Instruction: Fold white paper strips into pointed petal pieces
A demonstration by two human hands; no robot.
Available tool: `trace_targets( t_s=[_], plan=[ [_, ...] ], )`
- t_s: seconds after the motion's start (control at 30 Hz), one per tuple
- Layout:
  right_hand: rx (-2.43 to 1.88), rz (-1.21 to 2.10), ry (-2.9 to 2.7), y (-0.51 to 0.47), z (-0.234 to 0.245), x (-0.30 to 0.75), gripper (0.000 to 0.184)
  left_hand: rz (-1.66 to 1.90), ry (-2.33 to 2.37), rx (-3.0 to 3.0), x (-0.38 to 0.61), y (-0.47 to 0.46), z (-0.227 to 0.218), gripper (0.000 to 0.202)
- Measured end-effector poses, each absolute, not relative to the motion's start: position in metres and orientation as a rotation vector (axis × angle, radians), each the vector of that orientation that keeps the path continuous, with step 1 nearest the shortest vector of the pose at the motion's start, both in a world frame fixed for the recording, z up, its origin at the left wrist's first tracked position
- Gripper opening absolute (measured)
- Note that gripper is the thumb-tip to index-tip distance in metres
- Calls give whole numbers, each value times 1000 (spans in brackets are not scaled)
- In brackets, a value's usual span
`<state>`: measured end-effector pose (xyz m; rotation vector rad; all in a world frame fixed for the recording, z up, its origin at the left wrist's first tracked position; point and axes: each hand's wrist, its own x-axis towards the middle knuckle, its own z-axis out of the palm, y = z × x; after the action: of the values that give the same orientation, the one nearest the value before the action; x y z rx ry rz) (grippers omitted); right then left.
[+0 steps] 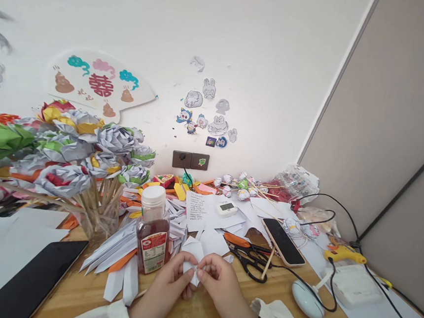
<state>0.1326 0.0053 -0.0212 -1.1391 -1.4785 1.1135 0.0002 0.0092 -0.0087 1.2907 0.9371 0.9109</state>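
Note:
Close to the table's front edge, my left hand (176, 277) and my right hand (216, 277) pinch one small piece of folded white paper (191, 275) between thumbs and fingers. Creases show on the paper, and the fingers hide part of it. Just beyond it lie more white sheets (212, 241). To the left of my left hand stands a bottle with a white cap (152, 240) holding reddish-brown liquid. Folded white paper strips (124, 245) are heaped beside the bottle. Black-handled scissors (250, 259) lie to the right of my right hand.
Paper flowers on sticks (110, 170) fill a clear vase (97, 220) at left. A black tablet (34, 279) lies in front of it. At right are a phone (284, 241), a yellow glue gun (344, 255), a white mouse-shaped device (307, 299) and cables. A small digital timer (226, 208) sits farther back.

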Motion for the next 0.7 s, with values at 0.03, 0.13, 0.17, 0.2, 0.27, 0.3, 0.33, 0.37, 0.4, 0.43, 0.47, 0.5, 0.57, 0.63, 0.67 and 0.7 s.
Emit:
trace_targets(
  t_s=[0.03, 0.13, 0.17, 0.2, 0.27, 0.3, 0.33, 0.37, 0.4, 0.43, 0.47, 0.5, 0.57, 0.63, 0.67, 0.7],
  plan=[
    [-1138, 1124, -1472, 5, -21, 133, 3, 910, 936, 1289, 0, 10, -10, 21],
    [-1138, 1140, -1456, 6, -22, 133, 3, 919, 944, 1286, 1, 10, -11, 22],
    [-1139, 1146, -1453, 5, -22, 133, 4, 921, 945, 1286, 1, 10, -10, 21],
    [-1141, 1153, -1452, 5, -22, 133, 4, 923, 945, 1284, 1, 10, -10, 21],
    [-1150, 1157, -1453, 5, -21, 133, 5, 924, 952, 1277, 2, 8, -8, 20],
    [-1157, 1153, -1457, 4, -21, 133, 6, 926, 960, 1278, 2, 8, -7, 20],
    [-1163, 1146, -1463, 4, -20, 133, 7, 928, 973, 1280, 2, 8, -7, 20],
    [-1166, 1137, -1472, 3, -20, 133, 7, 929, 985, 1284, 2, 7, -7, 21],
    [-1166, 1128, -1479, 3, -19, 133, 8, 927, 992, 1288, 2, 7, -7, 21],
    [-1164, 1123, -1485, 3, -19, 133, 8, 924, 992, 1292, 2, 8, -7, 21],
    [-1158, 1120, -1489, 3, -18, 134, 8, 920, 988, 1294, 2, 8, -8, 21],
    [-1149, 1121, -1488, 3, -18, 134, 9, 916, 980, 1296, 2, 9, -9, 22],
    [-1124, 1131, -1484, 3, -19, 134, 10, 913, 971, 1300, 2, 9, -10, 23],
    [-1098, 1146, -1477, 3, -19, 134, 10, 910, 972, 1310, 2, 10, -11, 24],
    [-1084, 1159, -1475, 3, -19, 134, 10, 909, 972, 1312, 1, 10, -11, 25],
    [-1070, 1181, -1473, 3, -19, 134, 11, 914, 971, 1313, 1, 10, -11, 25]
  ],
)
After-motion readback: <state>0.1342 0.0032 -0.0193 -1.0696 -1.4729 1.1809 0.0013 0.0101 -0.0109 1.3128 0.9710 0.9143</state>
